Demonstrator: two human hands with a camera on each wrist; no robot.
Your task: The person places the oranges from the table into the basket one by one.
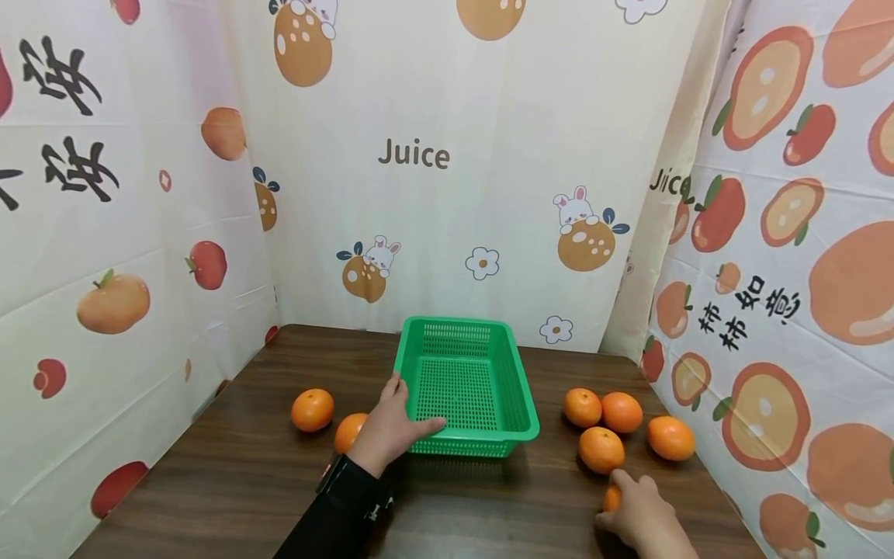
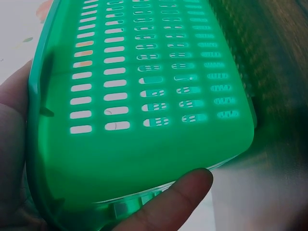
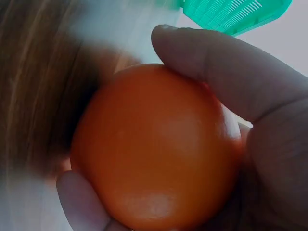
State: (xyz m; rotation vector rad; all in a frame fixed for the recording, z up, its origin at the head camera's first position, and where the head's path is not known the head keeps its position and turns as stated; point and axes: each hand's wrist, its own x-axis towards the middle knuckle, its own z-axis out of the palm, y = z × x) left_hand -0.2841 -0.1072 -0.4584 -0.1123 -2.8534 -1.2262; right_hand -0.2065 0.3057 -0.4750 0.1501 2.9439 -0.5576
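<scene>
A green plastic basket [image 1: 457, 446] with slotted sides stands on the table. My left hand [image 1: 387, 427] grips its near left corner, the thumb [image 2: 190, 190] on the near rim and the other fingers along the left side. At the lower right, my right hand [image 1: 646, 512] holds an orange [image 3: 156, 149] between thumb and fingers, low over the table; in the head view the hand covers most of this orange. Just beyond it are several more oranges: one nearest the hand [image 1: 601, 450], two behind [image 1: 583, 407] [image 1: 621, 412] and one further right [image 1: 670, 439].
Left of the basket lie two oranges, one in the open [image 1: 312, 410] and one partly behind my left hand [image 1: 348, 432]. The brown wooden table [image 1: 230, 481] is bounded by fruit-printed cloths at the back [image 1: 433, 210], left [image 1: 174, 334] and right [image 1: 754, 326].
</scene>
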